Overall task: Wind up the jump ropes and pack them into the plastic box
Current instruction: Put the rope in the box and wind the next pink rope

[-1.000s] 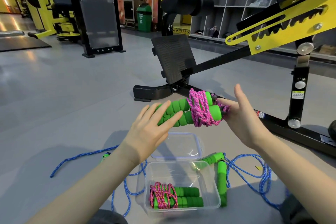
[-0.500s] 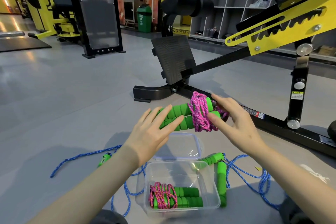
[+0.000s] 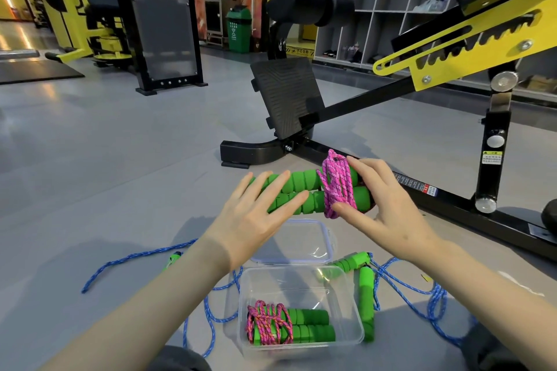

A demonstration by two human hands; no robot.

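- Now we hold the pink rope bundle (image 3: 336,184) in the air above the plastic box (image 3: 289,286). The box sits on the floor with one wound rope (image 3: 268,325) already lying in it.
- Our right hand (image 3: 388,208) clamps the wound end between thumb and fingers. Our left hand (image 3: 256,220) lies flat, fingers straight, against the green handles (image 3: 298,190), and the two hands are apart.
- We judge the wraps to be the weak spot: they sit near the handle ends and may slide off and uncoil if the right hand lets go early.
- With the left hand only pressing, the handles could twist apart or drop on the way down.
- Free space in the box looks narrow, so a crooked entry may catch the rim or tip the box.
- Loose blue rope (image 3: 434,300) lies around the box and could snag.
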